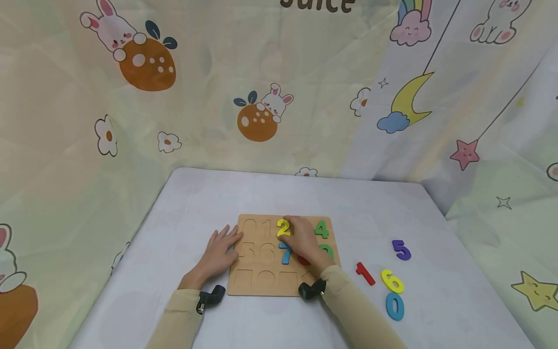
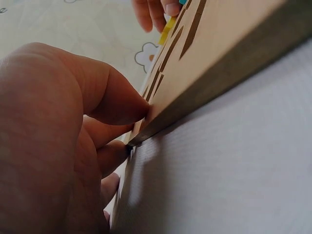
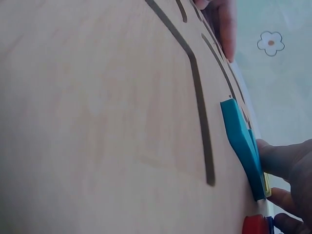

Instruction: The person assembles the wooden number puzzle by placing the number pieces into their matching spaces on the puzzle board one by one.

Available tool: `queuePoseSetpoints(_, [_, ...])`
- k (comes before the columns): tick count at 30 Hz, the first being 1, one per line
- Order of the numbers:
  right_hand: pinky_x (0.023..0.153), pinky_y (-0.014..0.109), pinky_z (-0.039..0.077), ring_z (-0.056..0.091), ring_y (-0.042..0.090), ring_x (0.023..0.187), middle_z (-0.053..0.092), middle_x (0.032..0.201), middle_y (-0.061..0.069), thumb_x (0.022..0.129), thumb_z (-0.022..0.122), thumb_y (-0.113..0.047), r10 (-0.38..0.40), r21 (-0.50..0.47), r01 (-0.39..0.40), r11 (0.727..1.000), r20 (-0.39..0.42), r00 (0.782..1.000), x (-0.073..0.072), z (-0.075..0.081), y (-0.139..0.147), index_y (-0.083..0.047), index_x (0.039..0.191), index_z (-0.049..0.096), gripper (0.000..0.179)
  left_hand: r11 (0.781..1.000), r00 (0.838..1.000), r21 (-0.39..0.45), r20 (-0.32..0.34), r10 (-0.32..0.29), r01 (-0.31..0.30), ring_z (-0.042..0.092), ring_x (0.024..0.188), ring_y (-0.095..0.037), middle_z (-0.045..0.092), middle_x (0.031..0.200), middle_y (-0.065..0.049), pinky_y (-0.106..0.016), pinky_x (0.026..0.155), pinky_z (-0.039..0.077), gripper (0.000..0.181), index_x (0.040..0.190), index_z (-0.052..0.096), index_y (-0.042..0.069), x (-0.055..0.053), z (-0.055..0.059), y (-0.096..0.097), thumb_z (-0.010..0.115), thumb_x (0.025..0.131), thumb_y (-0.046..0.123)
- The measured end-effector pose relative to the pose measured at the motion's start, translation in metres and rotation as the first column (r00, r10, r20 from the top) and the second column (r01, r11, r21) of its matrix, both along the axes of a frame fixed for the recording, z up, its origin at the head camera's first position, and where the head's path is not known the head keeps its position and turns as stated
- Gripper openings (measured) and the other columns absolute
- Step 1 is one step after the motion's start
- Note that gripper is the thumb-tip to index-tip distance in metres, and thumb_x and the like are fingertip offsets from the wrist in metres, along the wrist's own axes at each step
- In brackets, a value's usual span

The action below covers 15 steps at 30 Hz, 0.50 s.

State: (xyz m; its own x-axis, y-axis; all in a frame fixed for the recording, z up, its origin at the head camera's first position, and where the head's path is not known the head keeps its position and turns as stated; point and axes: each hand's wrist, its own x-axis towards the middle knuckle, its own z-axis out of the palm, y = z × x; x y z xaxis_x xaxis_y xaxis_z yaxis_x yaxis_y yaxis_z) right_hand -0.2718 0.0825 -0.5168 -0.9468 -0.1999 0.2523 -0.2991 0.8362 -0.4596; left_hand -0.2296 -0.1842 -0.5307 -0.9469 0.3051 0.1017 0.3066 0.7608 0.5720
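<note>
Behind everything I observe a printed cloth [image 1: 322,87], and before it a white table [image 1: 196,203]. Two beige sleeves [image 1: 176,320] reach in from the near side. A wooden board [image 1: 272,291] with number-shaped recesses lies flat between them. The left hand [image 1: 218,254] rests at the board's left edge, fingers extended and slightly spread, thumb tip touching the top face. The right hand [image 1: 303,240] is over the board, thumb and finger pinching the yellow 2 [image 1: 284,229] at the top row, beside the 1 recess; whether it is fully seated I cannot tell. Just below it sits a blue 7 [image 1: 286,256]; a green 4 [image 1: 322,230] occupies the top right. Loose on the table, right of the board: blue 0 [image 1: 389,307], yellow 6 [image 1: 386,278], purple 5 [image 1: 401,248], red 1 [image 1: 365,274].
</note>
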Motion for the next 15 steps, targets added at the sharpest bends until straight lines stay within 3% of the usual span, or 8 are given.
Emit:
queuePoseSetpoints(9, [0.104, 0.044, 0.045, 0.055, 0.029, 0.122, 0.063, 0.128, 0.007, 0.079, 0.082, -0.025, 0.003, -0.054, -0.001, 0.999, 0.036, 0.999, 0.003, 0.002, 0.004, -0.01, 0.133, 0.059, 0.06, 1.0, 1.0, -0.006, 0.004, -0.005, 0.005, 0.015, 0.148, -0.036, 0.031, 0.157, -0.014, -0.055, 0.12, 0.001, 0.06, 0.143, 0.049, 0.003, 0.001, 0.002, 0.0, 0.055, 0.084, 0.011])
queuePoseSetpoints(15, [0.093, 0.041, 0.052, 0.058, 0.025, 0.112, 0.06, 0.127, 0.009, 0.083, 0.078, -0.021, 0.008, -0.162, 0.003, 0.987, 0.07, 0.998, 0.006, 0.004, 0.015, -0.011, 0.136, 0.056, 0.058, 0.999, 1.0, -0.031, 0.024, -0.008, 0.008, 0.013, 0.149, -0.035, 0.027, 0.158, -0.014, -0.055, 0.12, 0.0, 0.061, 0.145, 0.044, 0.002, -0.001, 0.0, 0.0, 0.057, 0.086, 0.012])
